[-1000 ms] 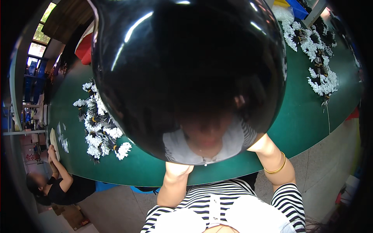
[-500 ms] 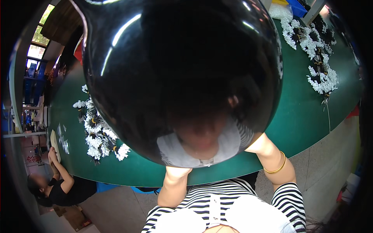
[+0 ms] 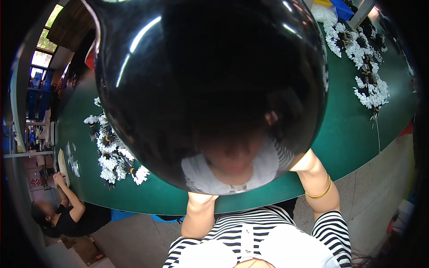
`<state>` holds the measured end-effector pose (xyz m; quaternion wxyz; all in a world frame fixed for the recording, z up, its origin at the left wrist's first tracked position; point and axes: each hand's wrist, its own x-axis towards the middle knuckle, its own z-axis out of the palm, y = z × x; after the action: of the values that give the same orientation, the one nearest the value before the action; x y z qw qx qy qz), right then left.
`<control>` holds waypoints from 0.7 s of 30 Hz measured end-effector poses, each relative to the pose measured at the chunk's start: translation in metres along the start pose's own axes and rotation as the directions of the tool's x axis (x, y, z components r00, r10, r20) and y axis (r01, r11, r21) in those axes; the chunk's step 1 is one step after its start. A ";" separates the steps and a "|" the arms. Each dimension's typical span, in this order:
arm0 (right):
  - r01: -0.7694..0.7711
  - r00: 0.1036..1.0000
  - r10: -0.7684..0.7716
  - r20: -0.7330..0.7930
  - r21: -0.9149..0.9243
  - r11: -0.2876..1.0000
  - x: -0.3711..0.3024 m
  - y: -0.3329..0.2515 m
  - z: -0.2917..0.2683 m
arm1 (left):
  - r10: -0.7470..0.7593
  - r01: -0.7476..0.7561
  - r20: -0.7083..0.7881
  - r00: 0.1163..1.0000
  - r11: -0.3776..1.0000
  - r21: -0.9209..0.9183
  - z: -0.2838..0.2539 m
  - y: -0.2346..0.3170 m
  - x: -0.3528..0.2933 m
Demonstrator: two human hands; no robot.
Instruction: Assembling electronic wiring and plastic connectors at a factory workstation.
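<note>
A large, glossy, black rounded thing [image 3: 210, 89] fills the middle of the view close up; its kind I cannot make out. It mirrors light streaks and a striped garment. Below its lower edge, only the wrist end of my left hand [image 3: 202, 199] shows. My right hand [image 3: 304, 162] is likewise cut off at the lower right edge of the black shape, over the green table [image 3: 344, 134]. The fingers of both hands are hidden behind it, along with anything they touch or hold. A gold bangle [image 3: 320, 189] circles my right forearm.
Bundles of short black wires with white ends [image 3: 109, 152] lie on the table at left. More such bundles [image 3: 371, 87] lie at far right, near a blue bin [image 3: 342, 10] and a clear plastic bag [image 3: 324, 13]. A co-worker [image 3: 73, 214] sits at the left edge.
My right forearm has shifted slightly right, and my left wrist slightly left. The black shape's right edge reaches a little farther right. The co-worker's hands moved slightly.
</note>
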<state>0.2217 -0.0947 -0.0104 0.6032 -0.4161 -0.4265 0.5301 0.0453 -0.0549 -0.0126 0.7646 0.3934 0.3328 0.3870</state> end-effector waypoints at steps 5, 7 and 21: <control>-0.024 0.999 0.025 0.034 -0.036 0.999 -0.001 0.001 0.004 | 0.172 -0.195 0.147 0.974 0.968 0.157 -0.008 -0.002 0.000; -0.032 0.998 0.035 0.048 -0.061 0.998 0.000 0.001 0.009 | 0.130 -0.142 0.077 0.989 0.973 0.183 -0.008 -0.008 -0.003; -0.044 0.994 0.040 0.104 0.037 0.998 0.002 -0.003 0.008 | 0.063 -0.065 -0.118 0.991 0.998 -0.016 -0.010 -0.012 -0.006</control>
<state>0.2154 -0.0923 -0.0055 0.5772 -0.3850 -0.4379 0.5717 0.0381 -0.0616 -0.0258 0.7347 0.3727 0.3607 0.4372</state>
